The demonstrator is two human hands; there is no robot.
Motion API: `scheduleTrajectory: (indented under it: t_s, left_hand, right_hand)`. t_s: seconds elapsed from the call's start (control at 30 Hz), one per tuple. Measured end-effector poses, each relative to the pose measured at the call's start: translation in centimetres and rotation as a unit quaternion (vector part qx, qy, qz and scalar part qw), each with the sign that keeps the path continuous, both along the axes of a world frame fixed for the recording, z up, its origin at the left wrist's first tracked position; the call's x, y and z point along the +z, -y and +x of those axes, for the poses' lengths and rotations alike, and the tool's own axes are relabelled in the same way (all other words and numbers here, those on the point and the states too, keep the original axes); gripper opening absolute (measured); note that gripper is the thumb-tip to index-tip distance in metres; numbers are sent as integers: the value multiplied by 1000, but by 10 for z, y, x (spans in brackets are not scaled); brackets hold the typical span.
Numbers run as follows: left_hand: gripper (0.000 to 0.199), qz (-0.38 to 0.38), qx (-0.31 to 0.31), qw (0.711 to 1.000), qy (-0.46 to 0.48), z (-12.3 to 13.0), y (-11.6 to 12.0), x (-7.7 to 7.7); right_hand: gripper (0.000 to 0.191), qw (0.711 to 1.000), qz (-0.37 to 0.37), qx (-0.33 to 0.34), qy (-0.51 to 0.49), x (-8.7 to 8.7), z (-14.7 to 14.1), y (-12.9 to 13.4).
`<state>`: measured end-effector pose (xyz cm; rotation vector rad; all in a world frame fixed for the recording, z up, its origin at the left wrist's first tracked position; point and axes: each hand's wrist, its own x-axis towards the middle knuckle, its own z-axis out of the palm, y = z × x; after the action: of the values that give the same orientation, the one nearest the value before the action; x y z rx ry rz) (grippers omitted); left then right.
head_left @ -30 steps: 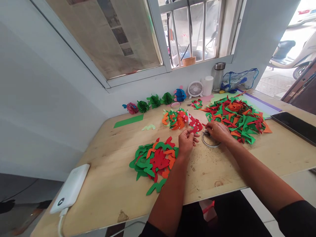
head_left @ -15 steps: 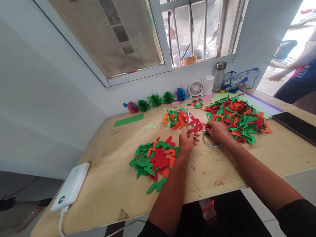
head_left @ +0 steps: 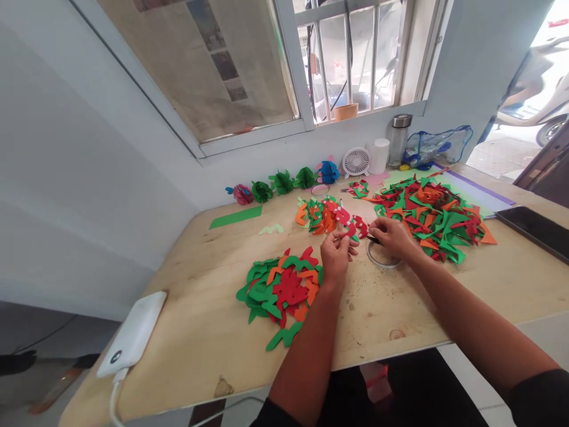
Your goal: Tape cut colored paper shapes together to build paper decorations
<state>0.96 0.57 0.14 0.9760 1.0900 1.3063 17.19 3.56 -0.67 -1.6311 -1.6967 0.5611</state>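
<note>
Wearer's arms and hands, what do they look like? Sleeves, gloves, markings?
Black sleeves, left and right, ending well above the wrists. Forearms bare. Left hand and right hand ungloved. No watch, bracelet, cable or marking visible; rings too small to tell.

Black sleeves [head_left: 539,396] — plain, bare forearms [head_left: 471,305], black lower clothing [head_left: 420,388]

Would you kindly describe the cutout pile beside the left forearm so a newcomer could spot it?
On the wooden table, look just left of the person's left forearm. There lies a loose pile of green, red and orange cutouts. Unlike the smaller cluster behind it, its wavy pieces show no white squares and lie nearer the table's front edge.
</note>
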Motion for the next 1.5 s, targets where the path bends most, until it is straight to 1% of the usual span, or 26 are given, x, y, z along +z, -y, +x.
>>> scheduleTrajectory:
  t_s: [0.17,0.3,0.4,0.5,0.57,0.7,0.8,0.9,1.03,1.23,1.33,1.4,1.5]
  left_hand:
    - [13,9,-3,1000,10,0,-1,-2]
    - [14,4,-4,1000,19,0,-1,-2]
    - [15,-2,-7,1000,30,0,-1,-2]
    - [15,-14,-6,999,45,0,0,-2]
    - [15,-22,-4,998,52,0,0,-1]
    - [21,-35,3,997,69,0,0,0]
    - [24,-47,10,995,90,0,0,2]
    - [23,-54,13,993,99,1,0,4]
    - [20,-46,17,994,93,2,-1,5]
    - [20,-50,16,995,85,3,-1,5]
    - [21,-53,16,994,90,3,0,6]
    - [21,-52,17,994,93,3,0,6]
    - [22,-49,22,994,97,3,-1,6]
  right_hand:
    - [18,1000,-6,4,13,-1,0,0]
    - [15,1000,8,4,3,-5,2,-2]
    - [14,999,16,-4,-37,-7,2,-4]
    - [15,993,15,-8,-118,-5,-1,-4]
    - [18,982,-2,5,-189,0,-4,0]
    - [27,947,-64,53,-311,15,-13,11]
    - [31,921,-87,89,-370,22,-22,19]
    - [32,901,-101,102,-409,23,-29,24]
    - [33,889,-90,98,-438,21,-35,26]
    - [30,890,-81,94,-439,21,-37,27]
    - [31,881,-82,94,-456,21,-39,28]
    - [32,878,-86,82,-465,20,-41,27]
    - [33,885,-72,53,-456,18,-41,26]
